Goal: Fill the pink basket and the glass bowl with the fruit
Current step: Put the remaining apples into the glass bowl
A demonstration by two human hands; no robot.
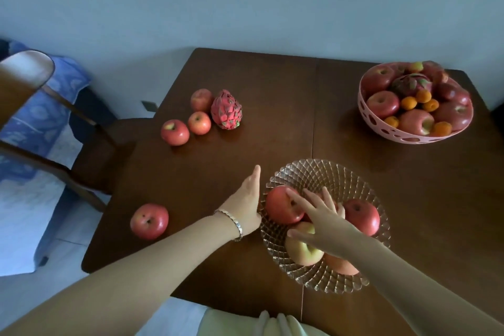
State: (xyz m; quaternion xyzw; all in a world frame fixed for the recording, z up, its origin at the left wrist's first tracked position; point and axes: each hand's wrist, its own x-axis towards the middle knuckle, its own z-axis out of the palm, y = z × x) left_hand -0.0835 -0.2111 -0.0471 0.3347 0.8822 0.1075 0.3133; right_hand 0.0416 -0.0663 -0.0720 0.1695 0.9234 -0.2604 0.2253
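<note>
The glass bowl [321,172] sits near the table's front and holds several apples, among them a red one [281,206] at its left and a yellow-red one [302,249]. My right hand [320,217] lies spread over these apples with its fingers apart, gripping nothing. My left hand [246,199] rests flat against the bowl's left rim, fingers extended. The pink basket [414,136] at the back right is heaped with apples, small oranges and a dragon fruit. On the table lie three apples [174,132] and a dragon fruit [226,109] at the back left, and one apple [149,221] at the front left.
The dark wooden table [272,117] stands against a pale wall. A wooden chair [24,79] with a blue patterned cloth stands to the left, off the table's edge. A pale garment shows at the bottom edge.
</note>
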